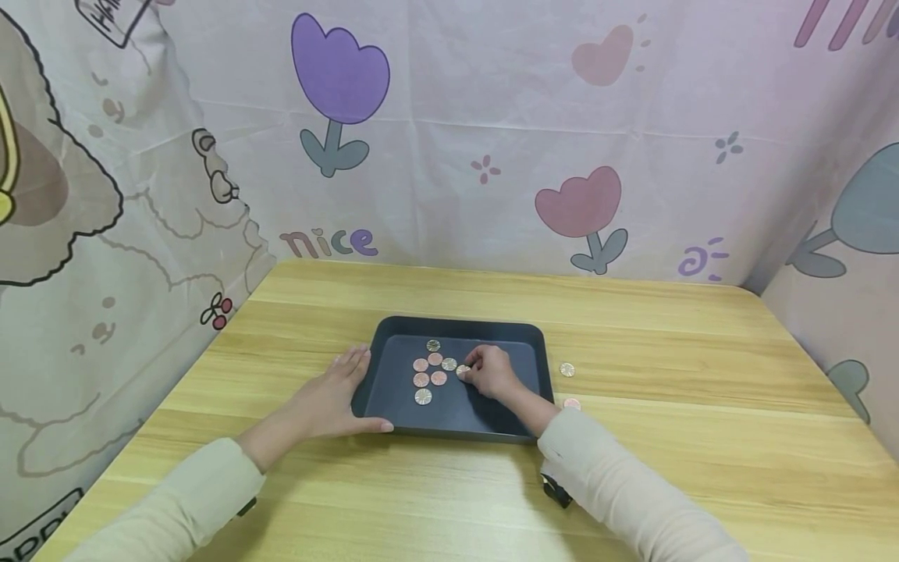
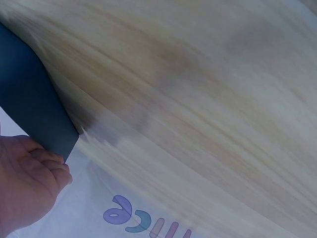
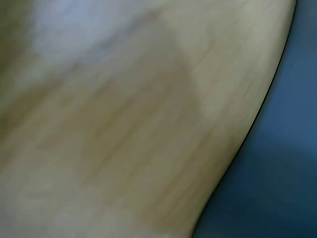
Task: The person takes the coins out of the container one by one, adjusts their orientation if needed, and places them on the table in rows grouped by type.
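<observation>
A dark shallow baking tray (image 1: 456,434) stands on the table, with several gold and copper-coloured coins inside, among them a gold coin (image 1: 423,396) and a copper-coloured coin (image 1: 438,378). My right hand (image 1: 495,373) reaches over the tray's right side and pinches a gold coin (image 1: 462,371) at the right end of the group. Against the tray's left side rests my left hand (image 1: 337,398), its fingers extended along the wall and its thumb by the front edge. The left wrist view shows that hand (image 2: 29,183) touching the tray's wall (image 2: 39,94). The right wrist view leaves the right hand out.
To the right of the tray lie a gold coin (image 1: 566,369) and a copper-coloured coin (image 1: 572,403), the latter partly behind the right wrist. The wooden table (image 1: 435,499) meets a printed cloth (image 1: 449,195) at the back.
</observation>
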Motion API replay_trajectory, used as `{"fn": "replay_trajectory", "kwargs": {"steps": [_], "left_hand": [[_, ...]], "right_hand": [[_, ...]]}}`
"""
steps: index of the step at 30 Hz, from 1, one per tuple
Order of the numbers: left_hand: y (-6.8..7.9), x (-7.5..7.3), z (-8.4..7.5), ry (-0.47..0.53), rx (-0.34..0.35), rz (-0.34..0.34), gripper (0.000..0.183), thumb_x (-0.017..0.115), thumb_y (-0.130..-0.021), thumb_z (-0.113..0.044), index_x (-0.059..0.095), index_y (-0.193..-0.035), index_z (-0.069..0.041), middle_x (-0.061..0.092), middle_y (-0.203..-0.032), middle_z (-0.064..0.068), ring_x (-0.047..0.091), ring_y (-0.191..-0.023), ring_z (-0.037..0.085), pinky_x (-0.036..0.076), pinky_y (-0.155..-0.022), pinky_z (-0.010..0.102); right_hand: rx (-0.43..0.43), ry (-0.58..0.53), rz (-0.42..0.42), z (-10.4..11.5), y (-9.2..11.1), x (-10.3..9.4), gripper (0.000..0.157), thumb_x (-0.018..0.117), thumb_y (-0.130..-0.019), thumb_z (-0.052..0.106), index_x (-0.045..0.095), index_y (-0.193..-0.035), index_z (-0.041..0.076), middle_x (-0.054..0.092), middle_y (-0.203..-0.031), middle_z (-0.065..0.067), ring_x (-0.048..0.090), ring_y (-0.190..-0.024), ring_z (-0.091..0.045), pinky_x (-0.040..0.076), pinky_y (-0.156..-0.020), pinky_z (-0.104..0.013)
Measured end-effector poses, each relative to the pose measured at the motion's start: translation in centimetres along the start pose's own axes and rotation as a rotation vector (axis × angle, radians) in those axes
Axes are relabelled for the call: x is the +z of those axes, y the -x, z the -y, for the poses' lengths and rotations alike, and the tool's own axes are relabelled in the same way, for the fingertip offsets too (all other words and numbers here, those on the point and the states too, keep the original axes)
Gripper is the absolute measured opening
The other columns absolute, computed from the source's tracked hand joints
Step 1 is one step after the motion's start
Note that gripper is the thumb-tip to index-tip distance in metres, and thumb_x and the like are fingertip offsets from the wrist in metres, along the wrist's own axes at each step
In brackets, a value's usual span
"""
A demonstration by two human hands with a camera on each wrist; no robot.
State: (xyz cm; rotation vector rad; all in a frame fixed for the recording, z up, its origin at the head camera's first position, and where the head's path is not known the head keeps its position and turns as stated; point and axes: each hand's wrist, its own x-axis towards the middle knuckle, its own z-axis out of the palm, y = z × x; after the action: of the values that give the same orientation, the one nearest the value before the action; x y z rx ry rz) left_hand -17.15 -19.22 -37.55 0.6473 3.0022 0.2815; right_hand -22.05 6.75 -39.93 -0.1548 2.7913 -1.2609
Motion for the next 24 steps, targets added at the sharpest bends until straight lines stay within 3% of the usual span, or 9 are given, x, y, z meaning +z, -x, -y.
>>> {"fn": "replay_trajectory", "kwargs": {"steps": [7,11,19,24], "left_hand": [[0.0,0.0,0.0,0.0,-0.003,-0.002,0.12,0.059,-0.065,-0.077,0.025,-0.142,0.009,0.023,-0.151,0.024,0.021,-0.14,0.041,0.029,-0.11,0.052],[0.0,-0.1,0.0,0.001,-0.009,0.008,0.121,0.058,-0.065,-0.077,0.025,-0.142,0.009,0.022,-0.151,0.024,0.021,-0.139,0.041,0.03,-0.109,0.054],[0.0,-0.1,-0.1,0.004,-0.008,0.006,0.121,0.058,-0.065,-0.078,0.025,-0.142,0.008,0.022,-0.151,0.023,0.021,-0.14,0.041,0.03,-0.109,0.053],[0.0,-0.1,0.0,0.001,-0.005,0.0,0.12,0.059,-0.065,-0.077,0.026,-0.142,0.009,0.023,-0.151,0.024,0.022,-0.139,0.041,0.031,-0.108,0.054]], "right_hand": [[-0.044,0.082,0.009,0.4,0.1,-0.1,0.012,0.071,-0.078,0.004,0.062,-0.083,-0.002,0.057,-0.064,-0.005,0.048,-0.057,-0.01,0.037,-0.051,-0.019],[-0.024,0.094,-0.003,0.5,0.1,-0.1,0.015,0.073,-0.076,0.007,0.06,-0.079,-0.001,0.057,-0.065,-0.005,0.048,-0.058,-0.011,0.037,-0.052,-0.019],[0.079,-0.059,-0.01,-0.1,0.3,-0.7,0.013,0.067,-0.082,0.005,0.059,-0.074,0.001,0.057,-0.056,-0.003,0.048,-0.04,-0.007,0.041,-0.037,-0.019],[0.098,-0.093,0.0,-0.2,0.7,-1.3,0.013,0.062,-0.087,0.005,0.061,-0.075,0.0,0.059,-0.057,-0.005,0.048,-0.04,-0.007,0.041,-0.036,-0.019]]}}
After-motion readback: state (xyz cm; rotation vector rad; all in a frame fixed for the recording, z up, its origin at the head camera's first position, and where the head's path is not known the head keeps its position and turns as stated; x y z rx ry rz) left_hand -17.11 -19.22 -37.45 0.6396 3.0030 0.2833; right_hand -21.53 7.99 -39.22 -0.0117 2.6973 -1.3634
